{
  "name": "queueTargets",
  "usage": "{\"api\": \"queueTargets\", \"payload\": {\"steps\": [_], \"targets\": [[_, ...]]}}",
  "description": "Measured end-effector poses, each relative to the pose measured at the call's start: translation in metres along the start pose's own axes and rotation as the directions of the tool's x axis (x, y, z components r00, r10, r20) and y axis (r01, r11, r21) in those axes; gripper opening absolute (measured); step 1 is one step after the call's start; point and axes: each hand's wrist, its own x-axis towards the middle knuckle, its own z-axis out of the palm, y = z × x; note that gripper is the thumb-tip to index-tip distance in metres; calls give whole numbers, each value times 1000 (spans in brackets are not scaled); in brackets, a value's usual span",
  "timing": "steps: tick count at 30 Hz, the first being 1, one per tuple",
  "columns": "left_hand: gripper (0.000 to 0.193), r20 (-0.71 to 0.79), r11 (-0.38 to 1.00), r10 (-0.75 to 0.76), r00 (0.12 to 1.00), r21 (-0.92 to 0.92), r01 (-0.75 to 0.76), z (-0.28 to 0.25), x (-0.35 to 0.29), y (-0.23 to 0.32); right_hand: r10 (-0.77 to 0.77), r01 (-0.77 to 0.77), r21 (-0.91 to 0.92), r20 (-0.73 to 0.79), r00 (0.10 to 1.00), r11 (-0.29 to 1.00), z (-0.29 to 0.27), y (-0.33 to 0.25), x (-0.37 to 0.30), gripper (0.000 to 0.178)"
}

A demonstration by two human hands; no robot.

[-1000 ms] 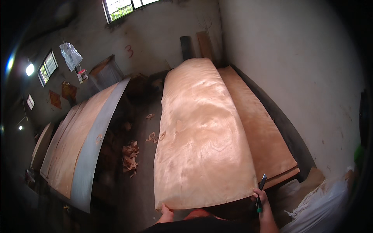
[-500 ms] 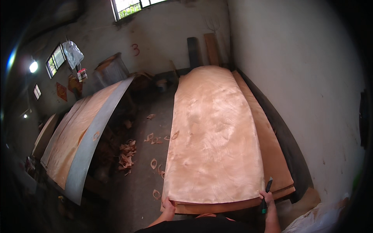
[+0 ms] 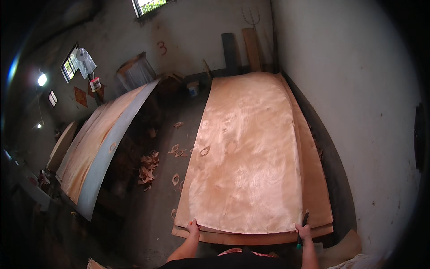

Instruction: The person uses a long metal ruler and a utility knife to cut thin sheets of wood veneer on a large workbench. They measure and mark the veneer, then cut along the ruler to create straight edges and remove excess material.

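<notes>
One large, thin, pale-tan wood-veneer sheet (image 3: 246, 157), lying over a stack of tan veneer sheets (image 3: 319, 201), its near edge spanning both hands. Left hand (image 3: 193, 227): fingers pinched on the near left corner. Right hand (image 3: 303, 231): closed round a slim black tool with a green end (image 3: 305, 219), at the near right corner. Beyond: round white bucket (image 3: 193, 91) on grey floor (image 3: 148, 219); translucent plastic bag (image 3: 86, 65) hanging far left; contents of both indiscernible.
</notes>
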Motion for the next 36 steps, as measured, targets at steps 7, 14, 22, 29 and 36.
{"api": "queueTargets", "payload": {"steps": [7, 14, 22, 29, 36], "targets": [[17, -171, 998, 62, 983, 26, -59, 41, -16, -46, -14, 16, -57, 31, 999, 998, -47, 23, 37, 30], [21, -263, 998, 15, 965, 62, 2, 67, -31, -75, -51, 54, -129, 30, 998, 990, -63, 45, 71, 28], [17, -291, 968, 205, 934, 201, -150, 56, -15, -127, -65, 64, -202, 3, 998, 977, -54, 91, 96, 27], [24, -205, 793, -498, 843, -501, 347, 40, -29, -201, -119, 86, -309, -90, 989, 947, -72, 126, 102, 24], [28, -281, 808, -499, 820, -493, 323, 11, -25, -233, -203, 67, -577, -175, 963, 814, -59, 181, 56, 33]]}}
